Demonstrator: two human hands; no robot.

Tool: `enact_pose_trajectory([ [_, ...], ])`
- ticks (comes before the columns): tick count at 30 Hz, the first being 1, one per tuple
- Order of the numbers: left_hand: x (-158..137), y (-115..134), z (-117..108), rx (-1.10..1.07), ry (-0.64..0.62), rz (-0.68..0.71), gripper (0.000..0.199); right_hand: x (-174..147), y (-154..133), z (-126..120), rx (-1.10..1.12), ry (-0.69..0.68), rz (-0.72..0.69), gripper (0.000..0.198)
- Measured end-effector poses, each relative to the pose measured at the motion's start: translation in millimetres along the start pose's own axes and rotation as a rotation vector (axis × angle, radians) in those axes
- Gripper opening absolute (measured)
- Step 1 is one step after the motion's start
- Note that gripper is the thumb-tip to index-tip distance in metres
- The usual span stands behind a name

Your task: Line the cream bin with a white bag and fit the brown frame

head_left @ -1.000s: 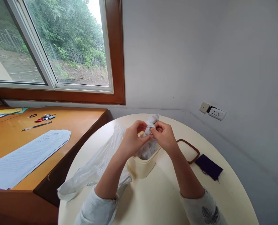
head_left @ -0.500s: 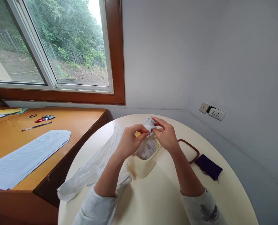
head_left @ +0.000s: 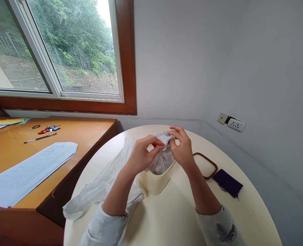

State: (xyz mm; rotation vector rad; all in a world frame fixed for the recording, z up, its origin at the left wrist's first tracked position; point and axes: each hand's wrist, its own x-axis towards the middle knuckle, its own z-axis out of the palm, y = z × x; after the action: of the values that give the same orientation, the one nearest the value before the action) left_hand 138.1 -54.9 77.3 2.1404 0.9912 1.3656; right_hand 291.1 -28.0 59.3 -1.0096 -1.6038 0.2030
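Note:
A filled, translucent plastic bag sits in a cream plastic container on the round table. Its whitish top is gathered and twisted above the rim. My left hand pinches the gathered neck from the left, thumb against forefinger. From the right, my right hand grips the twisted top between thumb and fingers. Whether the neck is knotted I cannot tell. Left of the container, partly behind my left forearm, a crumpled white plastic bag lies spread out.
On the round cream table, a brown rounded frame lies right of my forearm, beside a dark purple cloth. The wooden desk on the left bears papers, a pen and keys. A wall socket is at right.
The gathered bag top has come down slightly and tilted right. My right hand has shifted a little with it, while my left hand keeps nearly the same place.

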Motion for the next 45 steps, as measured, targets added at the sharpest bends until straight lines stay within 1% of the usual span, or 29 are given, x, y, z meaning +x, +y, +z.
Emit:
enact_pose_trajectory([
  [2, 1, 0, 1, -0.017, -0.005, -0.048, 0.005, -1, -1, 0, -0.031, 0.011, -0.013, 0.026],
  [4, 1, 1, 2, -0.02, -0.029, -0.113, 0.011, -1, -2, 1, -0.092, 0.014, 0.009, 0.021],
  [7, 1, 1, 4, 0.017, -0.043, -0.195, 0.019, -1, -1, 2, -0.206, -0.015, 0.038, 0.018],
  [10, 1, -1, 5, 0.091, -0.066, -0.215, 0.023, -1, 0, 2, -0.243, -0.052, 0.056, 0.017],
  [13, 2, -5, 4, 0.177, -0.107, -0.172, 0.02, 0, 0, 2, -0.14, -0.11, 0.114, 0.019],
  [16, 3, -7, 1, 0.242, -0.114, -0.106, 0.016, 0, 1, 2, -0.001, -0.146, 0.207, 0.023],
  [21, 2, -6, 1, 0.254, -0.081, 0.071, 0.015, 2, 5, 3, 0.111, -0.088, 0.287, 0.025],
  [24, 1, -4, 3, 0.26, -0.091, 0.163, 0.018, 4, 9, 3, 0.196, -0.102, 0.319, 0.025],
  [27, 1, -3, 4, 0.262, -0.07, 0.216, 0.019, 4, 9, 4, 0.295, -0.1, 0.332, 0.025],
  [29, 2, -2, 4, 0.257, -0.043, 0.223, 0.019, 3, 6, 6, 0.334, -0.038, 0.302, 0.023],
  [32, 2, -2, 2, 0.259, -0.023, 0.156, 0.018, 1, 2, 7, 0.297, 0.08, 0.249, 0.017],
  [34, 2, -2, 2, 0.254, -0.027, 0.065, 0.018, 0, 0, 7, 0.258, 0.098, 0.257, 0.015],
  [36, 1, -2, 2, 0.24, -0.047, -0.019, 0.019, -1, -1, 7, 0.235, 0.086, 0.278, 0.016],
  [38, 0, -2, 3, 0.247, -0.076, -0.068, 0.022, -2, -2, 7, 0.22, 0.082, 0.285, 0.017],
  [42, 0, 0, 7, 0.305, -0.102, -0.1, 0.035, -4, -10, 7, 0.227, 0.06, 0.253, 0.018],
  [45, 0, 0, 7, 0.315, -0.126, -0.11, 0.039, -4, -13, 6, 0.244, 0.004, 0.218, 0.018],
])
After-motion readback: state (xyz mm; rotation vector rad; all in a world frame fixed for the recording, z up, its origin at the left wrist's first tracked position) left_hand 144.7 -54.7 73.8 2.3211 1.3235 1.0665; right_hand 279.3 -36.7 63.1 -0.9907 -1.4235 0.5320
